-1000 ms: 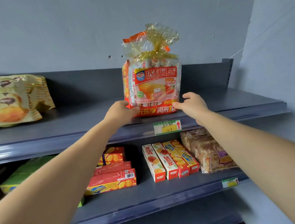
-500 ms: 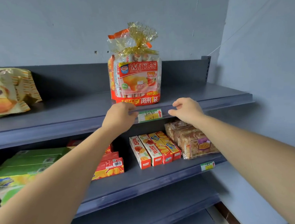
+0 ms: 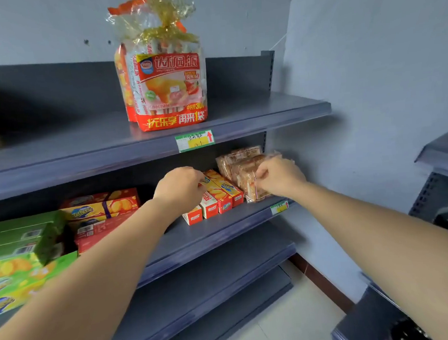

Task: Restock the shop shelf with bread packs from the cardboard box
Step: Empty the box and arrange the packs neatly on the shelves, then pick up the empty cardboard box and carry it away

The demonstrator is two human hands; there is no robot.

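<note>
Now left hand (image 3: 179, 189) and right hand (image 3: 279, 177) hover loosely curled, holding nothing.

The left forearm (image 3: 96, 268) rises from the lower left corner and the right forearm (image 3: 383, 227) from the lower right, both bare and converging on mid-frame. The left hand (image 3: 179, 190) sits just left of centre, back to the camera, fingers loosely curled downward around nothing visible. The right hand (image 3: 281, 177) hangs level with it (knuckles up, thumb near the forefinger), likewise loosely curled, apart from the left.
</note>
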